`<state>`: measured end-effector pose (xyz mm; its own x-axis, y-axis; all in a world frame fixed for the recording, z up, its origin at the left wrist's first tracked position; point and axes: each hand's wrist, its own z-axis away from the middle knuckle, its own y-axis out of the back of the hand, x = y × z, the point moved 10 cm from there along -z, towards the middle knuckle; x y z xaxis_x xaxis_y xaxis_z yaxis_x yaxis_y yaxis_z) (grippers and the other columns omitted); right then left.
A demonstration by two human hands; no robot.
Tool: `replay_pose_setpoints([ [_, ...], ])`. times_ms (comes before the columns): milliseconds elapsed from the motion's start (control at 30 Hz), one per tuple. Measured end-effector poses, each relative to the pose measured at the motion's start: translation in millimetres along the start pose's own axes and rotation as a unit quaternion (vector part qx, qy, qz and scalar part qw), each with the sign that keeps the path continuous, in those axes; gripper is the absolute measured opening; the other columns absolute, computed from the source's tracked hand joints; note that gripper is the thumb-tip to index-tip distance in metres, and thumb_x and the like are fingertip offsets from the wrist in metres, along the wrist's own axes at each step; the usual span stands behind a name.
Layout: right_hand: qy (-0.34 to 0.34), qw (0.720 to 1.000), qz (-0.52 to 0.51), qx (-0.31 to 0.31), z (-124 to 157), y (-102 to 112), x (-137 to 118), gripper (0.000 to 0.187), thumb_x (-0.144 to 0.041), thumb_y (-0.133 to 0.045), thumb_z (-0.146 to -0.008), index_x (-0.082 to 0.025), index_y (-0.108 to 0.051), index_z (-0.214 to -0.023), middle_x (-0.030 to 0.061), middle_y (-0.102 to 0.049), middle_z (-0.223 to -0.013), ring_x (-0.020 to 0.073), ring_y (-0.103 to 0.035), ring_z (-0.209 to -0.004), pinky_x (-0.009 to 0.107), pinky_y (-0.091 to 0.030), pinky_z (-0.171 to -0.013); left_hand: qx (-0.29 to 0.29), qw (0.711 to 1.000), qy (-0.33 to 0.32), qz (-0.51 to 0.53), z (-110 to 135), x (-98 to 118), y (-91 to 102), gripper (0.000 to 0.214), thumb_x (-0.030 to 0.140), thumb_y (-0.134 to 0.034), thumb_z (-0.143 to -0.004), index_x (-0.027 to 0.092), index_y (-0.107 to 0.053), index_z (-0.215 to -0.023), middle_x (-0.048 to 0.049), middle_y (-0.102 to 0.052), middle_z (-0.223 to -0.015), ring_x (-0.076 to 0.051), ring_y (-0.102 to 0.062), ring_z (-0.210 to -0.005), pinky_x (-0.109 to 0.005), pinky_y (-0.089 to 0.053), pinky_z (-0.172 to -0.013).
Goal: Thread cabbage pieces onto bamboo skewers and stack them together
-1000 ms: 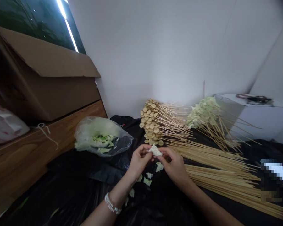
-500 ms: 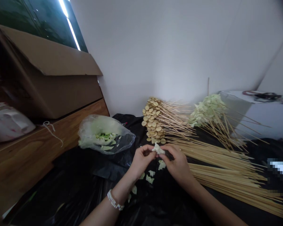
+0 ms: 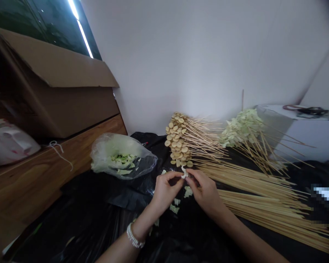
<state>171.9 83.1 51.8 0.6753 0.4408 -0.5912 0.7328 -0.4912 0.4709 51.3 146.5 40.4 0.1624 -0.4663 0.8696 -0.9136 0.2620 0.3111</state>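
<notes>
Pale leaf piece (image 3: 184,171) pointed far, its near end pinched between the fingers of left hand (image 3: 164,190) and right hand (image 3: 207,190).

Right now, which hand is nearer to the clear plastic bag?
Left. The left hand is to the right of the plastic bag and closer to the camera; the right hand is farther right, beyond the left hand.

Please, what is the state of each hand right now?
Left hand: closed, pinching a pale leaf piece.
Right hand: closed, pinching the same pale leaf piece.
</notes>
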Motion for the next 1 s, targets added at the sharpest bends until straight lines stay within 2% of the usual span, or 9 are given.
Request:
replay_pose_setpoints([
  [133, 0.029, 0.999, 0.029, 0.013, 3, -1, -7, 0.019, -0.017, -0.046, -0.09, -0.02, -0.056, -0.106, 0.0087, -0.064, -0.099, 0.0178, -0.062, -0.086, 0.03, -0.052, -0.077, -0.002, 0.998, -0.049, -0.05, 3, 17, -1.3, 0.016, 0.02, -0.063, -0.078, 0.022, -0.076, -0.088, -0.0047, -0.075, -0.086, -0.021, -0.068, -0.079, -0.028, -0.05, -0.076],
  [333, 0.025, 0.999, 0.02, 0.04, 5, 0, -7, 0.018, -0.013, -0.047, -0.083, -0.019, -0.058, -0.095, 0.01, -0.065, -0.099, 0.0199, -0.063, -0.094, 0.032, -0.051, -0.084, -0.025, 0.989, -0.112, -0.097, 10, 30, -8.1, 0.019, 0.016, -0.061, -0.08, 0.024, -0.074, -0.092, -0.0048, -0.074, -0.092, -0.02, -0.067, -0.086, -0.029, -0.049, -0.082],
  [467, -0.067, 0.996, -0.045, 0.036, -1, 5, 12, 0.016, -0.018, -0.05, -0.081, -0.019, -0.063, -0.092, 0.0067, -0.067, -0.089, 0.0187, -0.064, -0.083, 0.032, -0.052, -0.077, -0.012, 0.988, -0.112, -0.102, 6, 28, -3.6, 0.016, 0.022, -0.065, -0.08, 0.022, -0.071, -0.095, -0.0045, -0.073, -0.092, -0.019, -0.067, -0.084, -0.029, -0.051, -0.08],
  [533, -0.151, 0.98, -0.131, 0.014, -2, 1, 30, 0.018, -0.025, -0.052, -0.082, -0.019, -0.064, -0.094, 0.0057, -0.068, -0.087, 0.0185, -0.065, -0.079, 0.032, -0.052, -0.073, 0.015, 0.992, -0.09, -0.085, 2, 23, 4.5, 0.021, 0.026, -0.065, -0.082, 0.02, -0.07, -0.101, -0.0054, -0.072, -0.095, -0.018, -0.067, -0.084, -0.029, -0.052, -0.078],
  [600, -0.223, 0.945, -0.239, -0.014, 0, -9, 45, 0.026, -0.036, -0.056, -0.081, -0.018, -0.064, -0.098, 0.0055, -0.07, -0.084, 0.0191, -0.067, -0.076, 0.032, -0.053, -0.069, 0.033, 0.994, -0.076, -0.066, -1, 19, 10.5, 0.025, 0.026, -0.063, -0.083, 0.02, -0.068, -0.107, -0.0066, -0.072, -0.099, -0.018, -0.067, -0.085, -0.029, -0.054, -0.079],
  [667, -0.267, 0.908, -0.32, -0.033, 2, -18, 53, 0.034, -0.043, -0.061, -0.077, -0.018, -0.064, -0.1, 0.0052, -0.07, -0.079, 0.0192, -0.067, -0.072, 0.03, -0.052, -0.064, 0.032, 0.995, -0.07, -0.057, -3, 16, 11.5, 0.03, 0.025, -0.066, -0.081, 0.02, -0.067, -0.11, -0.0073, -0.071, -0.101, -0.019, -0.068, -0.087, -0.03, -0.054, -0.079],
  [733, -0.283, 0.887, -0.362, -0.041, 3, -23, 54, 0.038, -0.046, -0.065, -0.073, -0.017, -0.064, -0.098, 0.0047, -0.07, -0.075, 0.018, -0.066, -0.067, 0.028, -0.051, -0.06, 0.016, 0.996, -0.069, -0.056, -4, 15, 8.5, 0.031, 0.025, -0.071, -0.077, 0.02, -0.069, -0.108, -0.007, -0.072, -0.1, -0.019, -0.068, -0.085, -0.03, -0.054, -0.077],
  [867, -0.278, 0.879, -0.383, -0.054, 3, -27, 49, 0.038, -0.047, -0.067, -0.072, -0.017, -0.065, -0.096, 0.0049, -0.07, -0.078, 0.0147, -0.063, -0.064, 0.026, -0.048, -0.058, -0.016, 0.995, -0.086, -0.052, -4, 18, 1.6, 0.013, 0.023, -0.067, -0.081, 0.02, -0.075, -0.092, -0.006, -0.074, -0.091, -0.019, -0.068, -0.084, -0.029, -0.052, -0.078],
  [1000, -0.262, 0.89, -0.37, -0.049, 1, -24, 47, 0.034, -0.043, -0.066, -0.074, -0.017, -0.065, -0.095, 0.004, -0.069, -0.077, 0.0134, -0.062, -0.063, 0.026, -0.047, -0.058, -0.024, 0.994, -0.094, -0.045, -4, 19, 1.3, 0.013, 0.022, -0.065, -0.083, 0.021, -0.076, -0.09, -0.0063, -0.075, -0.09, -0.019, -0.068, -0.085, -0.028, -0.051, -0.078],
])
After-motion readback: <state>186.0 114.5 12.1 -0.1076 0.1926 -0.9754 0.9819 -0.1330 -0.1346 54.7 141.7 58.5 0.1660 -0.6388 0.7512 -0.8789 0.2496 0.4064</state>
